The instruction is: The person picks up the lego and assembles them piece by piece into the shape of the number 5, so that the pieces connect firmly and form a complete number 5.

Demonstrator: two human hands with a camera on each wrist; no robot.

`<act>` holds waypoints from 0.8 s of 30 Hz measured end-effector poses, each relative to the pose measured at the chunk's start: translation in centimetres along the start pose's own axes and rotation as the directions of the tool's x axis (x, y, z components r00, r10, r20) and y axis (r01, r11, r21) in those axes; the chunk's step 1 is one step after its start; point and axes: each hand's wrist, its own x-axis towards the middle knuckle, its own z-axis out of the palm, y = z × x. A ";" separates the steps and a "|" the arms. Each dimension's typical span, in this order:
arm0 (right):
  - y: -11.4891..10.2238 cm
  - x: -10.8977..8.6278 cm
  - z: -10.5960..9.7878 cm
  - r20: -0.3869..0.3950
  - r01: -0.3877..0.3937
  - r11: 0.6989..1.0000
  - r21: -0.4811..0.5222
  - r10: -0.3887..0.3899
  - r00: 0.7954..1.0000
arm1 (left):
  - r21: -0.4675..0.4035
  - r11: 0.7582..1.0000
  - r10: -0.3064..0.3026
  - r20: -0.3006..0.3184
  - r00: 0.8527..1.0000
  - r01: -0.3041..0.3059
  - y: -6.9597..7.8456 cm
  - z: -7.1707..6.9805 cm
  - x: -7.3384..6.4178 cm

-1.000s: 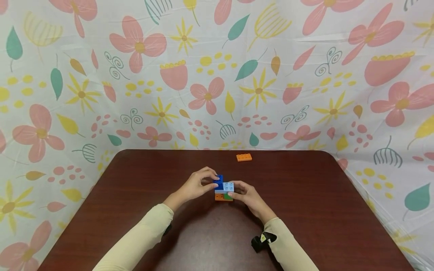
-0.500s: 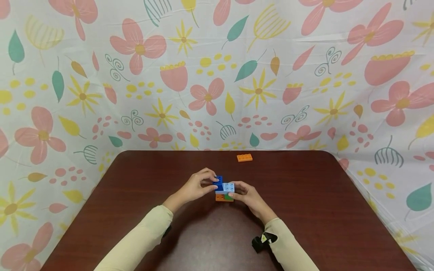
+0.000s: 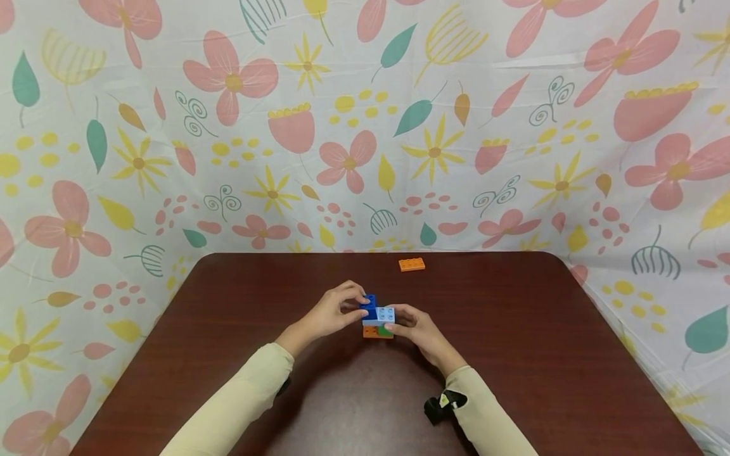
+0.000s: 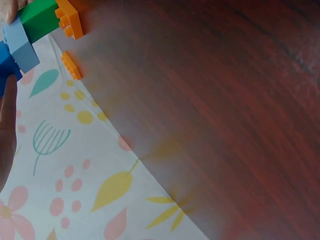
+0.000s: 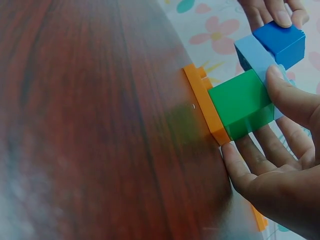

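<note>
A small stack of toy building blocks stands near the middle of the table, between both hands. At its bottom is an orange plate [image 5: 204, 102]; a green block [image 5: 240, 102] sits on one end of it. Across the green block lies a light blue block [image 3: 386, 314], its left end jutting out. On that left end is a dark blue block [image 3: 371, 305], pinched by my left hand [image 3: 333, 309] between thumb and fingers. My right hand [image 3: 421, 330] grips the stack from the right, its thumb at the light blue and green blocks in the right wrist view.
Another orange plate [image 3: 412, 265] lies near the far edge of the dark brown table [image 3: 274, 278]. Behind the table hangs a flower-patterned cloth [image 3: 365, 158]. A black wrist device [image 3: 438, 408] sits at the right sleeve.
</note>
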 end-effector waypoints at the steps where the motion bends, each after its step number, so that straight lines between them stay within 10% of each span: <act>1: 0.0 0.0 0.0 0.002 0.001 1.000 -0.001 -0.001 1.000 | -0.002 1.000 -0.002 0.003 1.000 0.002 0.0 0.0 0.0; 24: -0.2 0.1 -0.1 -0.001 -0.009 1.000 -0.018 0.009 1.000 | 0.034 0.999 -0.028 0.089 0.996 0.025 0.6 -0.7 0.8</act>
